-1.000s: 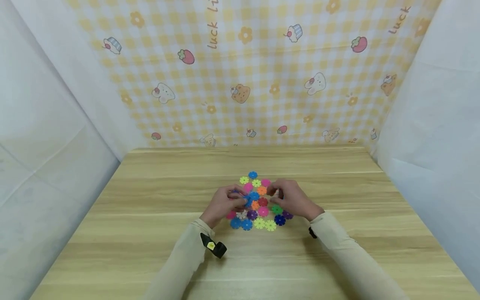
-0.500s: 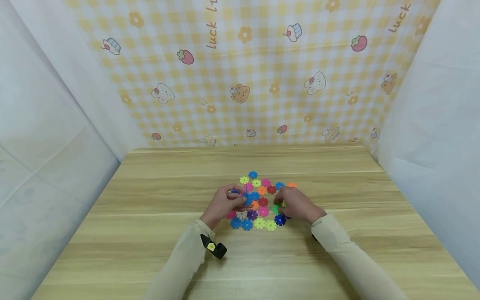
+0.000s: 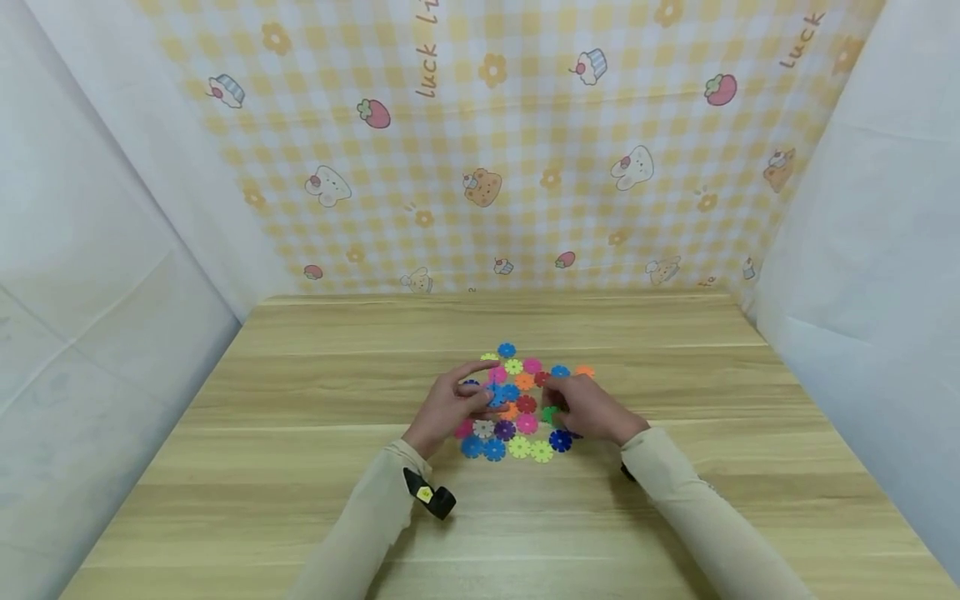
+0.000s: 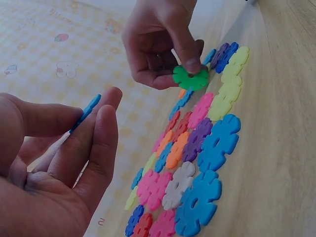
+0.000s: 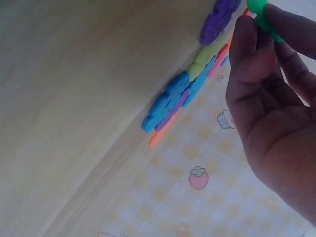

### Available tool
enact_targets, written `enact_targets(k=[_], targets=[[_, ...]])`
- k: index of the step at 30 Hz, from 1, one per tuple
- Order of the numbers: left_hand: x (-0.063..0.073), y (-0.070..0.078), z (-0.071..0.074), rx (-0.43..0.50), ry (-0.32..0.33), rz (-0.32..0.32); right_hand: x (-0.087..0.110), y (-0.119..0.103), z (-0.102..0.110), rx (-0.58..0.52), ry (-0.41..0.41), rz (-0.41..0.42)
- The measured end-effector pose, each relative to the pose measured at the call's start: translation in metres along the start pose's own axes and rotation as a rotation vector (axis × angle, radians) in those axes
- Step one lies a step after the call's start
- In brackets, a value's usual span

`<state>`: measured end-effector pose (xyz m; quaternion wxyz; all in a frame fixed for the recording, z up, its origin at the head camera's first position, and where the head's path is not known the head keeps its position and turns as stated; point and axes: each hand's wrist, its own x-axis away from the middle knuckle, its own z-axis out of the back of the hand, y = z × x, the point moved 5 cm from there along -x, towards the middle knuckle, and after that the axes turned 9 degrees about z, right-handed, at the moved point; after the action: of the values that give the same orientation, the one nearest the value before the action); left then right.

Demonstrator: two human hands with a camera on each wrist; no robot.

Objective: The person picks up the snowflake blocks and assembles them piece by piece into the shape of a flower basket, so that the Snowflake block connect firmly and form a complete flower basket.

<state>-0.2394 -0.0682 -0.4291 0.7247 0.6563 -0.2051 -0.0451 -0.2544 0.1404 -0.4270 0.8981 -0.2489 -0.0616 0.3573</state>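
Note:
Between the thumb and index finger of my left hand (image 4: 64, 163) I pinch a blue flower-shaped plastic disc (image 4: 88, 111), seen edge-on in the left wrist view. My right hand (image 3: 592, 406) pinches a green notched disc (image 4: 185, 82) of the same kind, thumb on its upper face. In the right wrist view the green disc (image 5: 258, 9) shows at the top, at the fingertips. Below both hands, more discs lie flat on the wooden table, among them a white one (image 4: 178, 186), a purple one (image 4: 196, 139) and light yellow ones (image 3: 519, 447). My hands cover some of them.
The wooden table (image 3: 300, 500) runs back to a yellow checked cloth (image 3: 525, 125). White cloth walls (image 3: 97, 250) stand on both sides. A black strap-like device (image 3: 431, 494) sits at the left wrist.
My right hand went down and right among the discs, then came slightly back left and now holds the green disc. The left hand keeps the blue disc, its index finger now straighter.

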Motion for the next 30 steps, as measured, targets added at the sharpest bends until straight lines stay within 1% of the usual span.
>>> enact_targets(k=[3, 6, 9, 15, 18, 23, 27, 30], targets=[[-0.001, -0.002, -0.001, 0.026, -0.014, 0.019, -0.001, -0.003, 0.002, -0.054, 0.039, 0.053], [-0.002, -0.002, -0.003, 0.024, -0.018, 0.014, -0.003, -0.006, 0.007, -0.123, 0.100, 0.086], [-0.002, -0.003, -0.004, 0.019, -0.022, 0.010, -0.006, -0.009, 0.011, -0.190, 0.169, 0.104], [-0.005, -0.004, -0.007, 0.021, -0.023, 0.012, -0.013, -0.016, 0.015, -0.289, 0.283, 0.103], [-0.005, -0.004, -0.007, 0.009, -0.014, 0.009, -0.017, -0.020, 0.015, -0.317, 0.309, 0.107], [-0.005, -0.002, -0.009, -0.014, -0.010, 0.002, -0.020, -0.025, 0.014, -0.341, 0.317, 0.125], [-0.004, -0.002, -0.010, -0.015, -0.009, 0.018, -0.020, -0.027, 0.015, -0.325, 0.314, 0.128], [-0.003, -0.002, -0.009, -0.021, -0.012, 0.017, -0.021, -0.027, 0.014, -0.298, 0.308, 0.136]])
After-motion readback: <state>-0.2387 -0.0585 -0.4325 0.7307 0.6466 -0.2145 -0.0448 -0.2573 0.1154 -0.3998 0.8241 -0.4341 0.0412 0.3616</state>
